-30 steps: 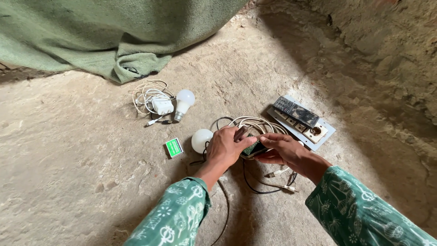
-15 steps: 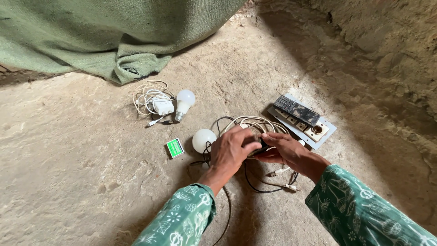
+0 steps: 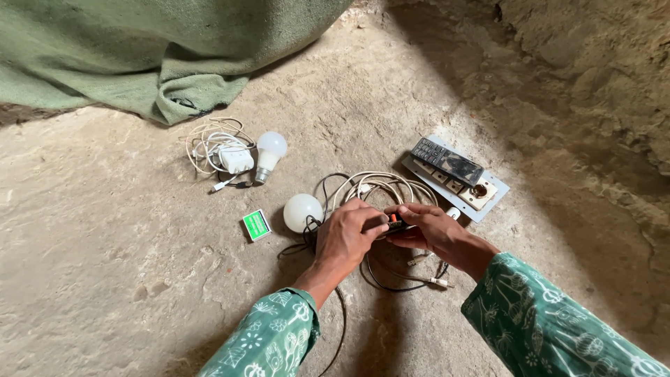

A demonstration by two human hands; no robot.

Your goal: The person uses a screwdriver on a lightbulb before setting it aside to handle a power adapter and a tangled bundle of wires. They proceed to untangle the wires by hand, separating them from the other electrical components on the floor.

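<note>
Both hands meet over a tangle of cables (image 3: 377, 192) on the dirt floor (image 3: 105, 265). The left hand (image 3: 345, 237) and right hand (image 3: 433, 227) pinch a small dark device (image 3: 395, 225) between their fingers. A round white bulb (image 3: 303, 212) lies at nine o'clock, a switch plate (image 3: 488, 199) at two o'clock.

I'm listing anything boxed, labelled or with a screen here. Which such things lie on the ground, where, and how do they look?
Small box: left of the round white bulb, flat, rectangular, green with a white edge.
Remote control: on the switch plate at right, long, dark, rows of buttons.
No screens or signs show.
</note>
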